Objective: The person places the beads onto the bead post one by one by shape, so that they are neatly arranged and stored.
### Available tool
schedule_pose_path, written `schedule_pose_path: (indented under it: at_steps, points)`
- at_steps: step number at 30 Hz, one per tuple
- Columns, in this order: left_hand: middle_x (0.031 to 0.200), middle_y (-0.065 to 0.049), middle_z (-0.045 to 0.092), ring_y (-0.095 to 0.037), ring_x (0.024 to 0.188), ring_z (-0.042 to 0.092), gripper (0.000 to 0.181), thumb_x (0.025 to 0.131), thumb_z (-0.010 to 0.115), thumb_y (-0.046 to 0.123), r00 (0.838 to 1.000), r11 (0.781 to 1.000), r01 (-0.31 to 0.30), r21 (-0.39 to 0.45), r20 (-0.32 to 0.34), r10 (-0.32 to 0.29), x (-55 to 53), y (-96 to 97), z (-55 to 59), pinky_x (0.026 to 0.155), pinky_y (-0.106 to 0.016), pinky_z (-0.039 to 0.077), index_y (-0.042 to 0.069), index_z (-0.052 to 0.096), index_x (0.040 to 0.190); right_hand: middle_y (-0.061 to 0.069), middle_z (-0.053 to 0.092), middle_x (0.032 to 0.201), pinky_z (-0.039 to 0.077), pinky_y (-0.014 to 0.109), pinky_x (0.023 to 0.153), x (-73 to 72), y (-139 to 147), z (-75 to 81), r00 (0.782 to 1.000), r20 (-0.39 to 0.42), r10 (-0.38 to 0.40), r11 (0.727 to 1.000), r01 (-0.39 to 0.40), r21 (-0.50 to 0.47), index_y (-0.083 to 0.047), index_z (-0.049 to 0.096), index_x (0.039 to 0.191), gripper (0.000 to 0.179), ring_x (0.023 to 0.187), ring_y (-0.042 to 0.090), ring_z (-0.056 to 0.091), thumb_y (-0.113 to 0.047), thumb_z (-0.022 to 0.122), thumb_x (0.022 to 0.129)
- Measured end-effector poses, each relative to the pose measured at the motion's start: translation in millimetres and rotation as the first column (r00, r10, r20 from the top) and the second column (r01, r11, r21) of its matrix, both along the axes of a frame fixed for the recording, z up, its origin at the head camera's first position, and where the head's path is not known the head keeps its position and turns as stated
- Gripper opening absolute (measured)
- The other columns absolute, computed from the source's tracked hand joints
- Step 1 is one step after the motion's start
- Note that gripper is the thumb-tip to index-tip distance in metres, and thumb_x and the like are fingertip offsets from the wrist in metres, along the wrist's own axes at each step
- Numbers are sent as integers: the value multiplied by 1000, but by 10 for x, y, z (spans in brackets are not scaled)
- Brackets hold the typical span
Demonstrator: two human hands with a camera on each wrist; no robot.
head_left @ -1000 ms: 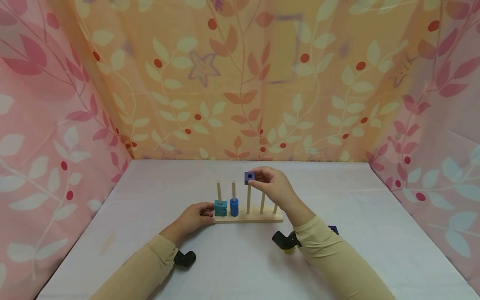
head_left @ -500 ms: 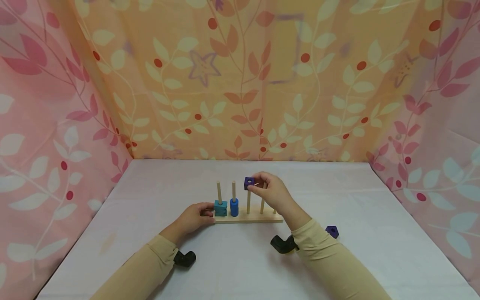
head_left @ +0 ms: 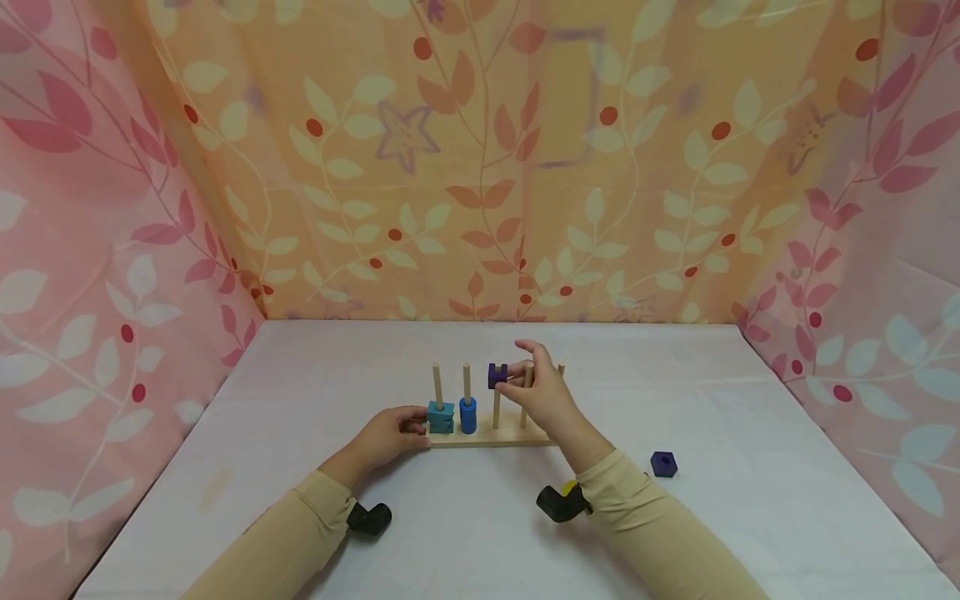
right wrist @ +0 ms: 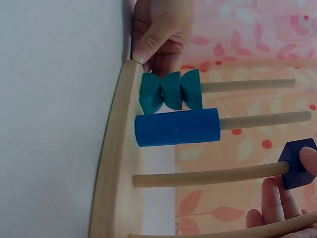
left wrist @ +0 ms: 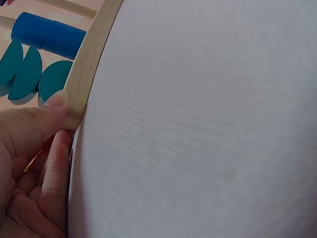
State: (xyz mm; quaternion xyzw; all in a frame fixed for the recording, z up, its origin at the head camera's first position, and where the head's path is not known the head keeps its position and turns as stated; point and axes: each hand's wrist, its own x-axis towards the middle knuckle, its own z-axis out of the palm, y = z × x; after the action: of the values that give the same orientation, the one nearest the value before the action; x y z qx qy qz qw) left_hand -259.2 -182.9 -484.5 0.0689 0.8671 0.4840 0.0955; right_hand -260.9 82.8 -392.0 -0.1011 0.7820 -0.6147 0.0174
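Note:
A wooden peg stand (head_left: pixel 491 442) with several upright pegs rests on the table. My left hand (head_left: pixel 393 429) grips its left end, thumb (left wrist: pixel 57 101) on the base's edge. Teal half-round blocks (right wrist: pixel 172 90) are stacked on the leftmost peg, and blue cylinders (right wrist: pixel 177 127) on the second. My right hand (head_left: pixel 547 400) pinches a purple angular block (head_left: pixel 497 377) at the top of the third peg; the peg's tip shows in the block's hole. In the right wrist view, the right thumb (right wrist: pixel 309 159) presses the block's side. The pegs farther right carry no blocks.
Another purple block (head_left: pixel 663 464) with a hole lies on the table at right, near the right sleeve. A bit of a yellow thing (head_left: pixel 569 487) shows behind the black right wrist camera (head_left: pixel 561 503). Patterned curtains (head_left: pixel 480 167) stand behind and at both sides.
The right hand has lowered the purple block onto the third peg's tip, and its index finger has lifted. The loose purple block has come into full view. The left hand has stayed put.

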Motion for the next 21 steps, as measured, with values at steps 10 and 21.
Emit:
schedule_pose_path:
  at_steps: [10,21]
  points:
    - [95,2,63,-12,89,57,49,75,74,13,1000,1000,-5,-3,0,5,-8,8,-1,78,-29,46,10,58,121,12,58,100,49,28,77,30,-23,-147,998,56,-7,1000,7,-1,-5,49,117,43,86,18,58,-2,69,79]
    - [96,2,64,-12,89,57,49,75,75,14,1000,1000,0,-18,-10,0,-19,-2,-18,81,-32,46,10,58,121,11,61,97,50,31,76,23,-45,-243,994,94,-54,997,49,55,-3,55,97,26,89,20,59,0,71,77]
